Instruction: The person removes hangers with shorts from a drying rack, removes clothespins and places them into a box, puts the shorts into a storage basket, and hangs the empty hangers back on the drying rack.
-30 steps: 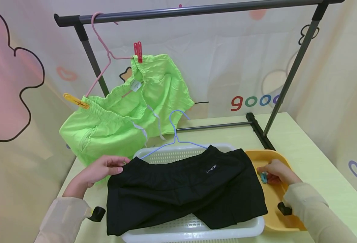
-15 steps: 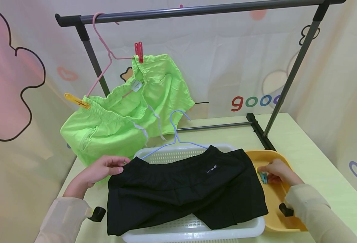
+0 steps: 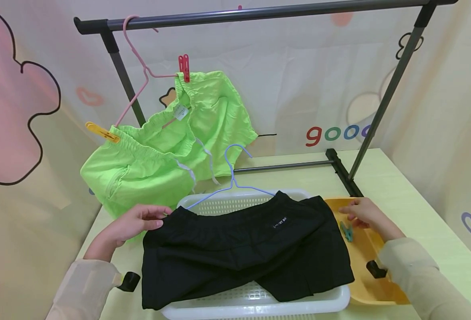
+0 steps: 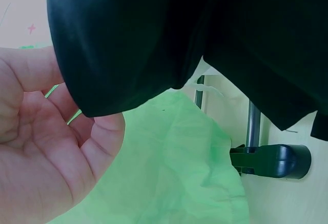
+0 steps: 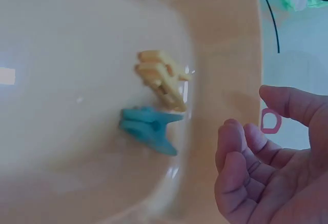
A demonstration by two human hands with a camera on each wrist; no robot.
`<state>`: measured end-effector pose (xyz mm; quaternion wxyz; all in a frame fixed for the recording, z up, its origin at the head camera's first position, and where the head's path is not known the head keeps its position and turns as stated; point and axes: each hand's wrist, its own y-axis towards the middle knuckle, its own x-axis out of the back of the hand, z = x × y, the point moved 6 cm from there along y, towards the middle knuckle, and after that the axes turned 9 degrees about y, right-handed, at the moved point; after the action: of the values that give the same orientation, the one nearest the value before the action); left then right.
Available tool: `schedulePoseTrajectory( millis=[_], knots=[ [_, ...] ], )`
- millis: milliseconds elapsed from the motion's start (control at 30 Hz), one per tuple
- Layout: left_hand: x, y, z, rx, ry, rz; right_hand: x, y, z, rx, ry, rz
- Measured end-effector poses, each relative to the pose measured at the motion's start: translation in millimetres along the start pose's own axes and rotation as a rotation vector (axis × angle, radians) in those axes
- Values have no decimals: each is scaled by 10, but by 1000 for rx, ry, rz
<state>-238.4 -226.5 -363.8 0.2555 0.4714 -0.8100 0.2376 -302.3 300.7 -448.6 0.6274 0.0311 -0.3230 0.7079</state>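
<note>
Two clothespins (image 5: 139, 125) lay near the empty right hand (image 3: 366, 215); clip-picking, seemingly the step, needed a pinch, the left hand (image 3: 136, 223) gripping black shorts (image 3: 235, 251).

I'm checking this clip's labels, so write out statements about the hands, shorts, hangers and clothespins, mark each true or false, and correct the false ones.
1. The left hand touches the black shorts. True.
2. A yellow clothespin and a blue-green clothespin lie in the yellow tray. True.
3. The right hand grips the blue-green clothespin. False: the hand holds nothing.
4. A red clothespin is clipped to the green shorts. True.
5. The pink hanger lies in the yellow tray. False: it hangs from the rack.
6. The blue hanger hooks over the rack. False: its hook is free, below the rack's bar.
</note>
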Motion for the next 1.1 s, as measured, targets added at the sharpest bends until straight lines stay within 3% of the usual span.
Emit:
schedulePoseTrajectory(
  millis=[233, 533, 1100],
  knots=[
    [0, 3, 5, 1, 0, -2, -19, -50, 170, 42, 3, 18],
    [2, 4, 17, -7, -15, 1, -19, -158, 504, 163, 87, 77],
    [6, 11, 25, -7, -21, 2, -169, -286, 946, 242, 148, 203]
  ],
)
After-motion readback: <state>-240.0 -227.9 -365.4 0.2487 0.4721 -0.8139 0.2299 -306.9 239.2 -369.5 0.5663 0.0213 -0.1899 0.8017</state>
